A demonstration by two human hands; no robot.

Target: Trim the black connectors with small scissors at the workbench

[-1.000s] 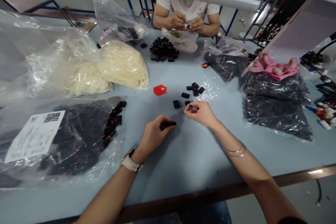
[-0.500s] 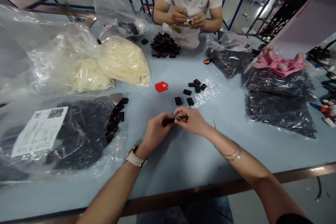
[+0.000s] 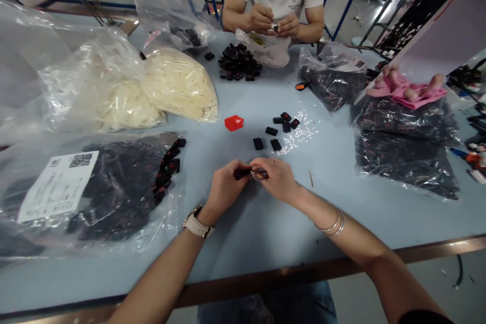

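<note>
Close together above the near middle of the table, my two hands meet fingertip to fingertip. My left hand (image 3: 227,186) is closed on a small black plastic block (image 3: 240,173), mostly hidden by the fingers. A slim dark, shiny tool (image 3: 261,174) is pinched in my right hand (image 3: 280,180), its tip at the block; its exact kind is unclear. Just beyond lie several loose black plastic blocks (image 3: 258,144), some with red marks. Beside them many tiny white slivers (image 3: 301,134) are scattered. A red faceted dish (image 3: 233,122) holds a few slivers.
Clear bags of black blocks lie at left (image 3: 114,197) and right (image 3: 406,157), pink gloves (image 3: 412,90) topping the right one. A bag of cream-coloured pieces (image 3: 182,83) stands far left. Across the table, a co-worker's hands (image 3: 275,23) work behind a black block pile (image 3: 239,61). A thin stick (image 3: 311,178) lies right.
The fingers of my right hand have shifted slightly left and curled closer over the tool. The view has tilted a little; the things on the table keep their places.
</note>
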